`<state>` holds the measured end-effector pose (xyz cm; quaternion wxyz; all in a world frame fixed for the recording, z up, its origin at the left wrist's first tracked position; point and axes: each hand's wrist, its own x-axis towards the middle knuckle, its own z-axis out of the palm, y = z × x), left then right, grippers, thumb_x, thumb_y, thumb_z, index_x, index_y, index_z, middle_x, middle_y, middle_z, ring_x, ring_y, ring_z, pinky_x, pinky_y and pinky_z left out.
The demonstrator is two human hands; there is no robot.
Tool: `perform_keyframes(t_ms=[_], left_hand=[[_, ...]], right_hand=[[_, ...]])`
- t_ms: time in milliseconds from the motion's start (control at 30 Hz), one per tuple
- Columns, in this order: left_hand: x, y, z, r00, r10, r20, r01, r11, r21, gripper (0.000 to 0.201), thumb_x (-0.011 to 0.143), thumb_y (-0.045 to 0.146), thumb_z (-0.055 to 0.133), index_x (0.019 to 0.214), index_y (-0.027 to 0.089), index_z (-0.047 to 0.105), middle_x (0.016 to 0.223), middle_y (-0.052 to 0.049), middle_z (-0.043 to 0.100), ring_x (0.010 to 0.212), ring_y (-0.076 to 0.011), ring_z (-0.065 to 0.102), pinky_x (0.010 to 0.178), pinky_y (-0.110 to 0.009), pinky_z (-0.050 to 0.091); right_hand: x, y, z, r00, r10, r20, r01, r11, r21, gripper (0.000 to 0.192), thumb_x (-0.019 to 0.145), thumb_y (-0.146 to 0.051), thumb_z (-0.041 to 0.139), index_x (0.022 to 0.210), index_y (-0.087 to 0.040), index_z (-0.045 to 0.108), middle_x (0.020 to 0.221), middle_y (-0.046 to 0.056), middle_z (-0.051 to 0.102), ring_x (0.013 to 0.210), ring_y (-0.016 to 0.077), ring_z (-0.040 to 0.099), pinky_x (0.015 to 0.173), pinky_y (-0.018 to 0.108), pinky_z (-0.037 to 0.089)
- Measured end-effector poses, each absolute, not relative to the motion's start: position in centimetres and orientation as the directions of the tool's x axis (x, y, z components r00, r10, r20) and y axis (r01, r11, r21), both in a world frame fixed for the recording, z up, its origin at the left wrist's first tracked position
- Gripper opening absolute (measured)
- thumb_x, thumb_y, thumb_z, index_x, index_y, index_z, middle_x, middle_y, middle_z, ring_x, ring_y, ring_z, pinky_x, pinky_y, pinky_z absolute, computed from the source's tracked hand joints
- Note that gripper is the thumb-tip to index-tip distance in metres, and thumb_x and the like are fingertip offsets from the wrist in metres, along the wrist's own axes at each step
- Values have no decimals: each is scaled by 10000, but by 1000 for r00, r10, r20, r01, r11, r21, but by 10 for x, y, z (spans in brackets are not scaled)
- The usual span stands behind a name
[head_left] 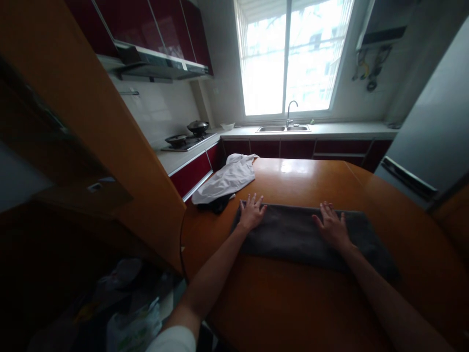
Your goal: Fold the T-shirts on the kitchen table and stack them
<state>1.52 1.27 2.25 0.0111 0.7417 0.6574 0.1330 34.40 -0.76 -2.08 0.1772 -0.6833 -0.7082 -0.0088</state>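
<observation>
Hands: I see my left hand (252, 211) and right hand (332, 225) lying flat, fingers spread, gripping nothing, pressed on the grey towel (293, 234).
Towel: mid-bench (293, 303), long edge running 9 to 3 o'clock.
Room: bare wood toward 12 and 6 o'clock; white cloth (227, 178) at 10 o'clock.

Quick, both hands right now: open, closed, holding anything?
Left hand: open, flat on the left end of the dark grey cloth, gripping nothing.
Right hand: open, flat on the same cloth, gripping nothing.
</observation>
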Motion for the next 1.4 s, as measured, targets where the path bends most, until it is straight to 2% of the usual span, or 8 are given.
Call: perform_keyframes(t_ms=[233, 400, 567, 667, 800, 933, 1133, 1400], left_hand=[[-26, 23, 17, -79, 997, -2, 976, 78, 206, 623, 1015, 569, 243, 1577, 310, 319, 1677, -85, 205, 1534, -368, 167, 1155, -681, 217], [-40, 30, 25, -143, 990, 15, 927, 128, 352, 653, 974, 486, 433, 1535, 156, 381, 1605, -203, 338, 1482, -337, 323, 1165, -490, 308], [-72, 26, 46, -163, 980, -114, 882, 197, 428, 474, 798, 521, 662, 1031, 110, 704, 1092, -193, 722, 1127, -366, 654, 893, -363, 509], [-85, 21, 52, -77, 969, -234, 834, 191, 518, 429, 683, 563, 741, 772, 144, 700, 810, -104, 744, 835, -302, 719, 668, -296, 519], [-89, 18, 54, 17, 933, -359, 671, 256, 696, 512, 458, 575, 856, 673, 145, 681, 694, -70, 721, 729, -279, 691, 568, -277, 478], [-86, 17, 61, 53, 886, -460, 592, 343, 729, 583, 358, 572, 890, 703, 143, 701, 720, -67, 728, 734, -269, 691, 567, -271, 484], [-80, 8, 76, 71, 869, -489, 505, 391, 770, 611, 436, 585, 884, 860, 183, 705, 888, -56, 753, 833, -251, 709, 618, -260, 530], [-57, -1, 97, 188, 942, -279, 298, 216, 930, 698, 567, 643, 842, 1082, 229, 618, 1032, -29, 719, 958, -241, 705, 729, -273, 570]], right_hand=[[386, 1, -16, 235, 965, 117, 938, -194, -287, 740, 1016, -505, 198, 1547, -4, 320, 1636, 193, 262, 1540, 283, 168, 1227, 544, 127], [382, 0, -5, 281, 929, 242, 920, -189, -344, 703, 1017, -457, 207, 1548, -11, 320, 1635, 190, 265, 1538, 284, 172, 1221, 560, 112], [365, -4, 6, 232, 898, 375, 917, -73, -392, 638, 1009, -400, 262, 1501, -24, 416, 1612, 183, 330, 1528, 279, 204, 1226, 531, 110], [352, -9, 11, 172, 899, 403, 909, 13, -416, 586, 1010, -393, 304, 1444, -56, 507, 1591, 175, 377, 1517, 281, 238, 1221, 507, 158], [335, -15, 19, 84, 901, 425, 876, 136, -462, 488, 1012, -391, 368, 1308, -118, 644, 1538, 155, 460, 1486, 271, 309, 1211, 466, 230], [320, -24, 25, 26, 879, 476, 826, 249, -505, 400, 1006, -362, 425, 1219, -157, 694, 1469, 139, 530, 1437, 251, 389, 1199, 436, 288], [300, -40, 37, -37, 856, 516, 704, 389, -594, 291, 987, -304, 500, 1116, -170, 724, 1316, 126, 622, 1287, 231, 519, 1138, 372, 377], [271, -58, 39, -148, 930, 336, 322, 366, -873, 334, 987, -421, 516, 1033, -189, 751, 914, 56, 687, 745, 159, 615, 688, 292, 493]])
